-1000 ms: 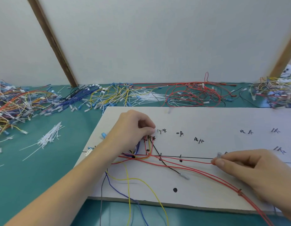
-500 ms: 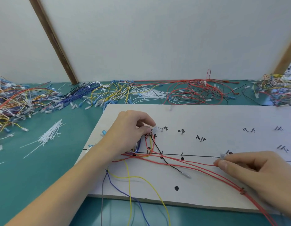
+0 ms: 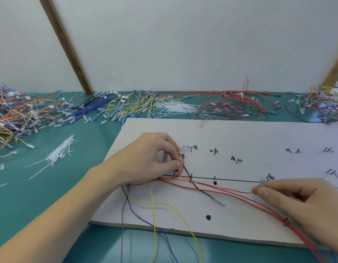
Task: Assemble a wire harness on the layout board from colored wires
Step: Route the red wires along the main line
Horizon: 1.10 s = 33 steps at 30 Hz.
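Note:
The white layout board [image 3: 240,137] lies on the green table, marked with a black line, dots, pins and handwritten labels. My left hand [image 3: 151,158] sits at the board's left end and pinches a bundle of red, black and yellow wires against a pin. My right hand [image 3: 297,202] pinches a red wire [image 3: 211,188] near its clear end terminal [image 3: 262,182], close to the black line. More red wires run under my right hand toward the lower right. A black wire [image 3: 200,188] with a clear terminal lies loose on the board. Yellow and blue wires [image 3: 156,221] hang over the front edge.
Heaps of coloured wires line the table's back: mixed ones at far left [image 3: 16,114], blue and yellow [image 3: 115,107], red [image 3: 230,107], mixed at far right [image 3: 321,105]. White cable ties [image 3: 60,152] lie left of the board. A white wall with wooden struts stands behind.
My right hand has drawn the red wire's end a little to the right along the black line. My left hand stays on the bundle, with its thumb shifted slightly.

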{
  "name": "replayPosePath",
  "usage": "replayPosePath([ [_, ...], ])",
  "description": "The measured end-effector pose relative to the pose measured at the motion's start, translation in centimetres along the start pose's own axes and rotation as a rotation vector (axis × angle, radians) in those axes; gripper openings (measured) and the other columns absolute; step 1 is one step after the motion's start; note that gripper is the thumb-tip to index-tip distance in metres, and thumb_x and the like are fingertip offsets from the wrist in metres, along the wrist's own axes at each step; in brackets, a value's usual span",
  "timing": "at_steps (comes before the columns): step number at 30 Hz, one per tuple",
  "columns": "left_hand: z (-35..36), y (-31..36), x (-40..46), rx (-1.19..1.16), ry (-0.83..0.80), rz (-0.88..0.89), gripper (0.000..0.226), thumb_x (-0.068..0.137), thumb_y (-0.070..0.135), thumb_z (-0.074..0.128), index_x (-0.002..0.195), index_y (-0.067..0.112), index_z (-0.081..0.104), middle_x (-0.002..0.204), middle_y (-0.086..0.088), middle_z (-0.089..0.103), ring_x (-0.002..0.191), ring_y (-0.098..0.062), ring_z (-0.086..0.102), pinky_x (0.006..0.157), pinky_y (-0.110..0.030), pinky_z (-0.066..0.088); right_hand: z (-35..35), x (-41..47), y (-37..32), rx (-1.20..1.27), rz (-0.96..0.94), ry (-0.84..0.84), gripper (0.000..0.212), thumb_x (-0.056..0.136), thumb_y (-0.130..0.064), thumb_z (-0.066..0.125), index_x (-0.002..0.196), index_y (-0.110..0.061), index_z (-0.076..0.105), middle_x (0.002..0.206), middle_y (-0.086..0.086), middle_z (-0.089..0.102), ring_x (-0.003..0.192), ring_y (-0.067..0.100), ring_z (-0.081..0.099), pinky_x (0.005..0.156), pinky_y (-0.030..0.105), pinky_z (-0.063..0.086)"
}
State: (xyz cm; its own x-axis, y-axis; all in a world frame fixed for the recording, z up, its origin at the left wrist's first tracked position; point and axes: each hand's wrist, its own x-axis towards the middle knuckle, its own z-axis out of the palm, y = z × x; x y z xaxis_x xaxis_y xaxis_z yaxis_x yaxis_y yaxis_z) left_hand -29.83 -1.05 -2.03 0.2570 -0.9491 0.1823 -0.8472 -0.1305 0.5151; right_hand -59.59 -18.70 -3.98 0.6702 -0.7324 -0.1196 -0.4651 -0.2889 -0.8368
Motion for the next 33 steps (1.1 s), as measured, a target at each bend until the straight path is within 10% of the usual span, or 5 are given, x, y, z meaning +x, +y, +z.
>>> replayPosePath([
  [7,-0.6,-0.2,-0.1,0.015,-0.131,-0.016,0.012,0.091,0.041,0.075,0.079,0.038,0.077,0.118,0.023,0.059,0.093,0.013,0.056,0.073,-0.004,0.036,0.0,-0.3,-0.2,0.029,0.023,-0.015,0.069,0.048,-0.098,0.064,0.09,-0.046,0.081,0.054,0.0,0.052,0.052,0.008,0.042,0.053,0.014,0.042],
  [12,-0.1,-0.4,-0.9,-0.029,-0.064,0.0,0.004,0.082,0.037,0.084,0.082,0.033,0.084,0.117,0.019,0.056,0.107,-0.005,0.056,0.078,-0.01,0.042,0.3,-0.5,-1.0,0.047,0.051,-0.024,0.065,0.048,-0.096,0.066,0.09,-0.047,0.08,0.068,0.018,0.066,0.055,0.009,0.049,0.055,0.015,0.039],
  [21,-0.7,1.3,0.8,-0.052,-0.222,0.029,0.022,0.08,0.011,0.08,0.092,0.029,0.082,0.082,0.012,0.075,0.082,-0.006,0.069,0.07,-0.01,0.046,0.3,1.0,-3.1,0.091,0.109,-0.078,0.017,0.084,-0.03,0.075,0.077,-0.015,0.079,0.053,0.002,0.052,0.038,0.011,0.03,0.04,0.017,0.022],
  [33,0.2,0.1,0.7,-0.109,-0.086,-0.031,0.02,0.08,0.032,0.085,0.098,0.03,0.077,0.079,0.018,0.074,0.071,-0.004,0.067,0.061,-0.009,0.045,0.4,2.9,-3.4,-0.11,-0.084,-0.063,0.014,0.09,-0.024,0.072,0.088,-0.038,0.072,0.053,-0.005,0.052,0.049,0.012,0.042,0.039,0.02,0.029],
])
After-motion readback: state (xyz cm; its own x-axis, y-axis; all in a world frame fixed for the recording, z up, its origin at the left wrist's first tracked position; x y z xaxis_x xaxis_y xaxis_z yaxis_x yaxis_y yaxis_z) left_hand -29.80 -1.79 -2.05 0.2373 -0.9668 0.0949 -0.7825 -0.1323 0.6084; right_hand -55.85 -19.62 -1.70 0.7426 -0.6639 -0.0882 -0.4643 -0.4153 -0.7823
